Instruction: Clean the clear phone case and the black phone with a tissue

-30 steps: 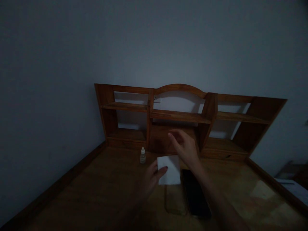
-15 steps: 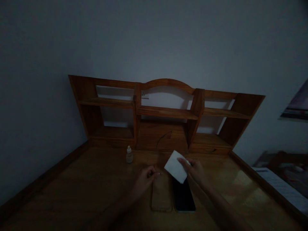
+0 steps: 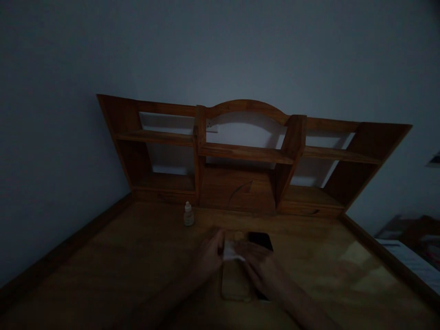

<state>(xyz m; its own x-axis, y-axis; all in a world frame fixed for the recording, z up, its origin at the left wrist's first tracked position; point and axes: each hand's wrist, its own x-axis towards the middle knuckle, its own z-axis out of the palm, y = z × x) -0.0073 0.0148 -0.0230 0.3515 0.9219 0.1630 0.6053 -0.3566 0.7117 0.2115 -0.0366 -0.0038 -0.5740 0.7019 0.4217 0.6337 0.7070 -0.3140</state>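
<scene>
A clear phone case (image 3: 235, 282) lies on the desk, its camera cutout at the far end. At its upper left edge, my left hand (image 3: 210, 252) has its fingers curled against the case and steadies it. My right hand (image 3: 263, 263), a little blurred, presses a folded white tissue (image 3: 231, 251) onto the case's upper half. Beneath and beyond that hand lies a black smartphone (image 3: 261, 239), mostly covered by it. A small dropper bottle (image 3: 189, 214) with a white cap stands upright behind my left hand.
A wooden shelf unit (image 3: 245, 153) rises along the back of the desk (image 3: 137, 256). Raised wooden rims border the desk's left and right sides. Printed papers (image 3: 409, 259) lie beyond the right rim. The room is dim.
My right hand has brought the tissue down and left, from above the smartphone onto the case. My left hand has closed in on the case's edge. The camera view has shifted slightly.
</scene>
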